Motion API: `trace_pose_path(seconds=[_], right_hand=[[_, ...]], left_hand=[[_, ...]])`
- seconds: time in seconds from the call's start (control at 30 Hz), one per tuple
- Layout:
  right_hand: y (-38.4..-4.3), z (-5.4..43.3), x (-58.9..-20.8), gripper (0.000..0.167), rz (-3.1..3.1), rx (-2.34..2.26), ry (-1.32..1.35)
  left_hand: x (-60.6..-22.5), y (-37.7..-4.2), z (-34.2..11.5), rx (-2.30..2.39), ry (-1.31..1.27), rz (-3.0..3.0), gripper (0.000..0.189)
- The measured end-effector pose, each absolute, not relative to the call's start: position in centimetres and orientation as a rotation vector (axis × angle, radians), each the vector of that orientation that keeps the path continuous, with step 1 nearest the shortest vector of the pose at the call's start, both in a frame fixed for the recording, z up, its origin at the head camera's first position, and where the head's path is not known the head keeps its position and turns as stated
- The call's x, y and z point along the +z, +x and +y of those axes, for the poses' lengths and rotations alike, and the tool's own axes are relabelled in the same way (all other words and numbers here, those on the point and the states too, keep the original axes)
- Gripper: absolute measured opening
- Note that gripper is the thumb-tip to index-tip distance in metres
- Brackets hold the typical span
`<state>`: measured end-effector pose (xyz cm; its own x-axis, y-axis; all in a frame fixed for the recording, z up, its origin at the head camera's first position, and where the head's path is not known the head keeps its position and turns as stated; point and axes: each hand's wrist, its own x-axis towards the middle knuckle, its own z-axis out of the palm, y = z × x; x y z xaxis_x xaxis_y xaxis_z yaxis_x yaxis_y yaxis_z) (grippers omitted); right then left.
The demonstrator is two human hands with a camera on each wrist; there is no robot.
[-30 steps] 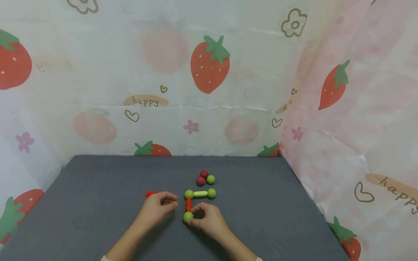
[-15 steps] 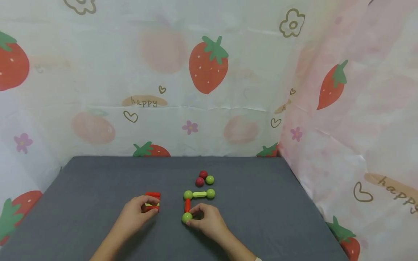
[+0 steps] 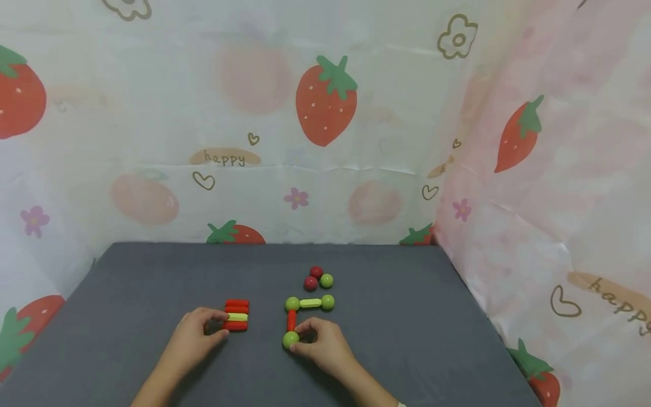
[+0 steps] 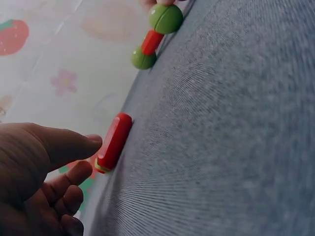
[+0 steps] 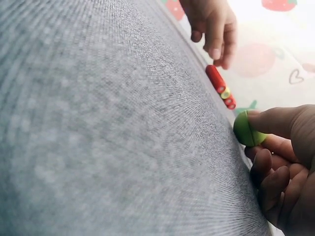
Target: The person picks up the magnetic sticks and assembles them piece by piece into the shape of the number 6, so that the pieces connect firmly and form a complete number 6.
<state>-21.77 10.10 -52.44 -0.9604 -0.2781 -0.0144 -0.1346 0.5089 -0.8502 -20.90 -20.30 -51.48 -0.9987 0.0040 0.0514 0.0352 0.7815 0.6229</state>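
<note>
The right hand (image 3: pixel 326 342) pinches the nearest green ball (image 3: pixel 291 340) between thumb and fingertips, with the red rod (image 3: pixel 291 320) running away beyond it; the left hand (image 3: pixel 189 334) has thumb and fingers parted, and the row of sticks (image 3: pixel 237 317) lies just right of its fingertips, though whether they touch cannot be told; to do this well, the right pinch should probably be low and light, so the red rod is not twisted out of line; the left would best take an outer stick across its sides, leaving its neighbours undisturbed and both ends free.
</note>
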Motion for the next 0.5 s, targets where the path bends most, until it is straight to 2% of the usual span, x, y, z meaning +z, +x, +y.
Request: trace_pose_path(seconds=[0.5], right_hand=[[-21.7, 10.0, -52.4, 0.027, 2.617, -1.43, -0.344]], left_hand=[[-52.6, -21.1, -19.9, -1.092, 0.05, -2.949, 0.025]])
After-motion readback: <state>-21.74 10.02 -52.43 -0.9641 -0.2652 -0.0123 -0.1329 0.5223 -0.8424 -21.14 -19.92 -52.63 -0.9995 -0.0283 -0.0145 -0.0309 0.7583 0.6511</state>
